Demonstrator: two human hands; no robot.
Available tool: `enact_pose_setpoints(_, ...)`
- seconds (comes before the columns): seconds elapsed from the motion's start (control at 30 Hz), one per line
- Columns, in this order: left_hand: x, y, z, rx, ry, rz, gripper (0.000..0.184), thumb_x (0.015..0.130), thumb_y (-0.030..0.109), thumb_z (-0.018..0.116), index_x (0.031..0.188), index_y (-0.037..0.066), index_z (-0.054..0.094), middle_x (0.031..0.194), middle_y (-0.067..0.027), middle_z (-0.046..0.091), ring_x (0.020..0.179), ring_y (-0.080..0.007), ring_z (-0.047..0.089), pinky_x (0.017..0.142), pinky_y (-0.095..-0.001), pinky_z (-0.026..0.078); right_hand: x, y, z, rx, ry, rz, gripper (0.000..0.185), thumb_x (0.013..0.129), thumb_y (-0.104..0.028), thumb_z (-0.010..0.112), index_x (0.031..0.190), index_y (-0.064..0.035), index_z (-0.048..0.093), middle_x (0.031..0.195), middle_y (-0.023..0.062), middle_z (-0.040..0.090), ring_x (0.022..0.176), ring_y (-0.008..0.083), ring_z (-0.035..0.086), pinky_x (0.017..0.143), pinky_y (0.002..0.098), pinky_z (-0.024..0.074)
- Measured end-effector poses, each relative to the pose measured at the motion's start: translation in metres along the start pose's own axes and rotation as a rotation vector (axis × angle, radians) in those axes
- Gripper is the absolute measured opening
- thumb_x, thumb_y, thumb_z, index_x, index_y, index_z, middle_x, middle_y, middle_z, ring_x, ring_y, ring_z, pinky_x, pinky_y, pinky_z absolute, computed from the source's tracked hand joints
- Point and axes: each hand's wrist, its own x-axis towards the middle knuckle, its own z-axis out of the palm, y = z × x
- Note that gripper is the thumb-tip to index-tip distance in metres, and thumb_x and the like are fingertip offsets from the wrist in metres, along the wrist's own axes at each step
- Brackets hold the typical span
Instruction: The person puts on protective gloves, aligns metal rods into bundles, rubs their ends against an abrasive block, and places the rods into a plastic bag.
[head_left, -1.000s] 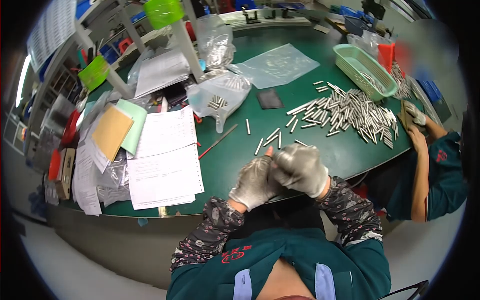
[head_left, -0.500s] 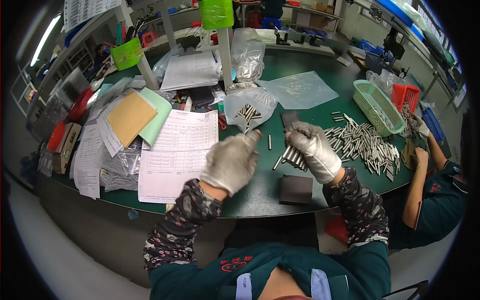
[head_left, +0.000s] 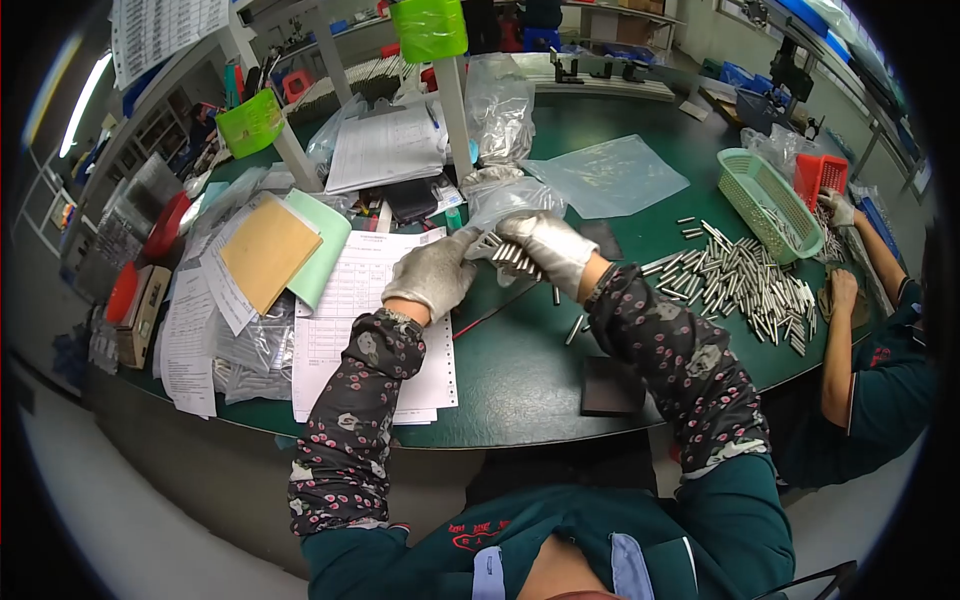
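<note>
Metal pins point(head_left: 516, 259) sit in a bunch in my right hand point(head_left: 550, 246), which is curled around them. My left hand point(head_left: 434, 275) is half curled next to them; I can't tell if it holds anything. Just past them is a clear bag point(head_left: 515, 197), then a flat plastic sheet point(head_left: 612, 177) on the green table point(head_left: 515, 390).

Lighting-wise, a glowing fluorescent tube point(head_left: 86, 104) can be spotted at upper left. Most of the view's taken up by a big green-topped workbench point(head_left: 510, 420), with whitish posts point(head_left: 455, 125) set toward its left side. Further back, a red plastic stool point(head_left: 297, 84) is kinda tucked away. A pale wall point(head_left: 705, 40) is seen at upper right, and grey floor point(head_left: 195, 440) is left showing below.
</note>
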Motion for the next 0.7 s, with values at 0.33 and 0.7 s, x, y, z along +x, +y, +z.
enact_pose_setpoints(0.33,0.012,-0.002,-0.002,0.383,-0.179,0.307,0.031,0.085,0.008,0.057,0.113,0.018,0.065,0.101,-0.0111,0.07,0.093,-0.0315,0.069,0.078,-0.0439,0.055,0.014,-0.001,-0.004,-0.676,0.13,-0.191,0.033,0.09,-0.028,0.047,0.094,-0.0021,0.066,0.086,0.0183,0.067,0.073,0.0329,0.065,0.07,0.0407,0.052)
enact_pose_setpoints(0.7,0.016,-0.017,0.001,0.305,0.073,0.476,0.021,0.086,0.009,0.057,0.105,0.014,0.065,0.085,-0.0116,0.066,0.083,-0.0332,0.067,0.07,-0.0447,0.052,0.087,0.028,-0.023,-1.229,0.312,-0.05,0.038,0.092,-0.028,0.045,0.102,-0.0008,0.068,0.104,0.0222,0.069,0.095,0.0367,0.067,0.082,0.0422,0.0517)
